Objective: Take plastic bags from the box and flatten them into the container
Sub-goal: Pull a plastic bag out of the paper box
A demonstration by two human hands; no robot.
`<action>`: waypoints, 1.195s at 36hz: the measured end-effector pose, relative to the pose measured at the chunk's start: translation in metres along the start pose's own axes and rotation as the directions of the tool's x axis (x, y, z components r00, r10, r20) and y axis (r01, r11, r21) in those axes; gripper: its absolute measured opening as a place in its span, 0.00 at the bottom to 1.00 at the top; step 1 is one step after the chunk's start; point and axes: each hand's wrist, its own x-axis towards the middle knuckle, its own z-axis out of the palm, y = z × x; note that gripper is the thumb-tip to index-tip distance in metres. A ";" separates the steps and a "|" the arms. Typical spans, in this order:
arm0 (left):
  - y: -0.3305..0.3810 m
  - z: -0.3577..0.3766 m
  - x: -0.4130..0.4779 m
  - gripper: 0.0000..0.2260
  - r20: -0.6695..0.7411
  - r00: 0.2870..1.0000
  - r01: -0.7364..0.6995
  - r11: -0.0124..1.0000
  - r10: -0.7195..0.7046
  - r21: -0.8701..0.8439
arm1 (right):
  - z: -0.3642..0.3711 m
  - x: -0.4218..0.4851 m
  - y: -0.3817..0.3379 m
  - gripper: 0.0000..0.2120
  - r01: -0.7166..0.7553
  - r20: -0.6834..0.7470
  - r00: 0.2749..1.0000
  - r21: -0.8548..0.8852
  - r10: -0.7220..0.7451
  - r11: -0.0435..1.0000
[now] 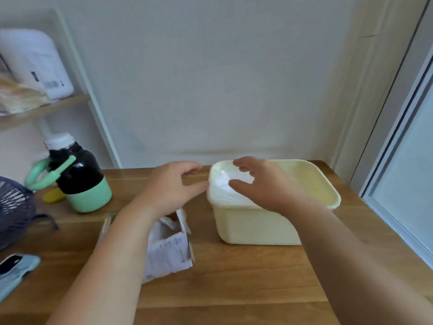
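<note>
We see the right hand point(262, 184) spread open over white plastic bags point(225, 188) in the cream container point(257, 226); left hand point(171, 186) loosely curled, empty, above the box point(168, 249) at near left.

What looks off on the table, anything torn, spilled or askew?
Only the box: it looks torn open, its flaps ragged and splayed under the left hand. No spill visible. The plastic bags lie inside the container, bunched toward its left side, under the right hand. The bottle stands upright.
</note>
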 end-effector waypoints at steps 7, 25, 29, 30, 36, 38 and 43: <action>-0.051 -0.038 -0.052 0.15 0.010 0.989 0.147 0.987 -0.148 0.061 | 0.064 -0.008 -0.052 0.18 0.146 0.070 0.985 0.129 -0.156 0.981; -0.062 -0.039 -0.058 0.09 -0.567 0.763 -0.022 0.865 -0.309 -0.501 | 0.099 -0.005 -0.062 0.23 0.009 0.159 0.986 0.275 -0.055 0.962; -0.044 -0.049 -0.040 0.06 -0.343 0.775 -0.205 0.302 -0.530 -0.931 | 0.093 -0.004 -0.061 0.35 -0.053 0.127 0.992 0.481 -0.010 0.875; -0.040 -0.048 -0.033 0.06 -0.323 0.758 -0.213 0.253 -0.567 -0.944 | 0.091 -0.004 -0.061 0.39 -0.076 0.136 0.991 0.551 0.001 0.831; -0.046 -0.033 -0.039 0.19 -0.046 0.921 -0.009 0.096 -0.387 -0.995 | 0.068 -0.006 -0.058 0.45 -0.130 0.177 0.984 0.753 -0.008 0.645; -0.040 -0.028 -0.035 0.20 -0.020 0.932 0.008 0.076 -0.363 -0.997 | 0.059 -0.008 -0.055 0.38 -0.085 0.109 0.994 0.759 0.003 0.645; -0.023 -0.015 -0.023 0.12 0.102 0.954 0.118 0.040 -0.283 -0.992 | 0.038 -0.004 -0.036 0.10 -0.045 -0.046 0.990 0.783 0.130 0.621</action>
